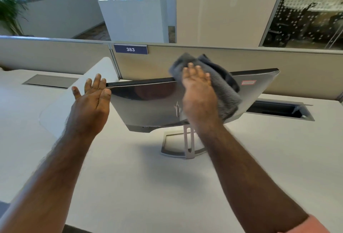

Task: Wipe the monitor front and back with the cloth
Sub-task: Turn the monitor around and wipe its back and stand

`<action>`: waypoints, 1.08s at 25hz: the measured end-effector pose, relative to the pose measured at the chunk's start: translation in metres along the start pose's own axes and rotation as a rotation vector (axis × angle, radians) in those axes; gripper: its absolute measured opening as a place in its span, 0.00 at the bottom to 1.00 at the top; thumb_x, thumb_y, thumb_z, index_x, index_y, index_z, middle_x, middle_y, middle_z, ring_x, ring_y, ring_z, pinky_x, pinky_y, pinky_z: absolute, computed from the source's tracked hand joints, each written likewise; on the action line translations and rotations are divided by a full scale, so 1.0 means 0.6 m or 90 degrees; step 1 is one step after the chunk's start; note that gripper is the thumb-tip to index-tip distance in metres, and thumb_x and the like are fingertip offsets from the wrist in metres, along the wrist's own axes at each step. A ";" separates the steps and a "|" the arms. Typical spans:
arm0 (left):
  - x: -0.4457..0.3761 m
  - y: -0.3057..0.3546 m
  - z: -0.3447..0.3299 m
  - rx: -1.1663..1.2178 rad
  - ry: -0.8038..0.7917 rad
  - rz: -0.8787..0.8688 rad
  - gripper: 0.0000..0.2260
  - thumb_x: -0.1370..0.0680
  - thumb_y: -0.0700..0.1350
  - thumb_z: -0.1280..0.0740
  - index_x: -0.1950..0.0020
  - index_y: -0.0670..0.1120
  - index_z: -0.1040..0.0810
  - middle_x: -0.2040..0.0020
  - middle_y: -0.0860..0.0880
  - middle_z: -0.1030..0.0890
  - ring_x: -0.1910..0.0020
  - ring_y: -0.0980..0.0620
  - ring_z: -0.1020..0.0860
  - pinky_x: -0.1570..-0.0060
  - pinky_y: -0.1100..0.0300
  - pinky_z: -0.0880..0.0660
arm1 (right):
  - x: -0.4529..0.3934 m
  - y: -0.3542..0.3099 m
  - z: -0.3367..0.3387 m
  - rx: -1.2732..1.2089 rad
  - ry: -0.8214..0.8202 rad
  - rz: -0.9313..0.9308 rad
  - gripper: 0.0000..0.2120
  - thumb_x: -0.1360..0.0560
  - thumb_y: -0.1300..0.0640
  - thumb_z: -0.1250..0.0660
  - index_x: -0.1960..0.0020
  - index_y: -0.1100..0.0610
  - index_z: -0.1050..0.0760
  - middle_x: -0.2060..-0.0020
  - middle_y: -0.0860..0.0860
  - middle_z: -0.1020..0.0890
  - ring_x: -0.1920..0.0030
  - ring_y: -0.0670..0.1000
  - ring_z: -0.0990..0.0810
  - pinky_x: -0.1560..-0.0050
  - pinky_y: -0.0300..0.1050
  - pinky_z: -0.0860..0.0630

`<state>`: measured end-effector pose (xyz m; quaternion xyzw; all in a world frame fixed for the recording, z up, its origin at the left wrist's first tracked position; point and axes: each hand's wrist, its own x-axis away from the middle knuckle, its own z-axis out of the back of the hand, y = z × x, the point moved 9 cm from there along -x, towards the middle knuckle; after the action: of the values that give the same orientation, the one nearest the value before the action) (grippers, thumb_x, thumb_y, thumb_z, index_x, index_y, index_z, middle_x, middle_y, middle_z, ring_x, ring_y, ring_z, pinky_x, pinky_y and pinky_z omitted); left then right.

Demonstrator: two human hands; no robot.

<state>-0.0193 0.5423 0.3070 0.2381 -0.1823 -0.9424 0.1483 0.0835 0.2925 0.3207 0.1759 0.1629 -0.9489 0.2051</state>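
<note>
Monitor (148, 106) stands on the desk (130, 177), its screen side hidden. Right hand (199, 93), fingers flat, presses a grey cloth (222, 88) against it; left hand (92, 99), open, steadies its edge.

Head view — high, close, facing forward-down

Office, numbered cubicle partition (222, 62), desk (130, 177)
</note>
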 end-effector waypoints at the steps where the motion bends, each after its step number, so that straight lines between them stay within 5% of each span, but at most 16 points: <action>1: 0.000 -0.002 0.000 0.007 0.002 0.002 0.27 0.18 0.53 0.55 0.22 0.44 0.41 0.21 0.50 0.44 0.21 0.51 0.50 0.24 0.49 0.63 | -0.001 0.026 0.008 0.002 -0.004 -0.038 0.34 0.25 0.72 0.45 0.21 0.60 0.49 0.21 0.55 0.48 0.21 0.55 0.52 0.23 0.50 0.59; 5: -0.001 -0.007 0.001 0.033 0.008 0.019 0.28 0.19 0.54 0.54 0.22 0.44 0.40 0.21 0.50 0.44 0.21 0.52 0.49 0.24 0.51 0.62 | -0.012 0.001 0.007 0.013 -0.004 -0.061 0.32 0.24 0.71 0.46 0.21 0.60 0.48 0.21 0.55 0.44 0.21 0.56 0.49 0.23 0.52 0.56; 11: -0.006 -0.037 -0.002 0.089 0.013 0.079 0.30 0.22 0.56 0.54 0.23 0.45 0.37 0.22 0.50 0.41 0.22 0.54 0.46 0.24 0.52 0.59 | 0.010 -0.234 -0.060 0.009 -0.038 0.184 0.31 0.23 0.62 0.46 0.21 0.62 0.50 0.21 0.57 0.47 0.22 0.60 0.50 0.23 0.57 0.55; 15: -0.007 -0.038 -0.002 0.060 0.012 0.064 0.30 0.22 0.56 0.56 0.23 0.45 0.36 0.22 0.49 0.40 0.22 0.52 0.46 0.24 0.51 0.58 | 0.021 -0.292 -0.079 0.010 -0.028 0.248 0.29 0.20 0.60 0.45 0.21 0.61 0.50 0.21 0.57 0.47 0.21 0.58 0.51 0.22 0.55 0.55; 18: -0.009 -0.020 -0.001 0.042 0.024 0.044 0.30 0.21 0.56 0.55 0.23 0.44 0.36 0.21 0.49 0.41 0.22 0.51 0.47 0.24 0.51 0.60 | 0.007 -0.238 -0.064 0.007 -0.020 0.212 0.34 0.23 0.61 0.40 0.21 0.61 0.50 0.21 0.56 0.46 0.21 0.57 0.50 0.22 0.54 0.55; 21: -0.010 0.023 -0.010 -0.037 0.015 -0.022 0.29 0.20 0.55 0.56 0.23 0.43 0.37 0.21 0.48 0.43 0.21 0.49 0.50 0.26 0.49 0.64 | 0.001 -0.114 -0.037 0.007 -0.018 0.132 0.34 0.26 0.66 0.52 0.21 0.59 0.51 0.21 0.55 0.48 0.21 0.56 0.52 0.23 0.53 0.57; 27: -0.011 0.090 -0.037 -0.095 -0.002 -0.070 0.30 0.20 0.55 0.56 0.23 0.42 0.39 0.21 0.46 0.44 0.21 0.47 0.50 0.27 0.49 0.66 | 0.014 0.176 0.031 -0.071 0.136 -0.043 0.38 0.28 0.75 0.46 0.21 0.56 0.48 0.21 0.50 0.47 0.21 0.52 0.55 0.22 0.48 0.61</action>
<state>0.0077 0.4903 0.3136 0.2346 -0.0981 -0.9604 0.1137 0.1185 0.1917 0.3090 0.2586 0.2419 -0.9207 0.1643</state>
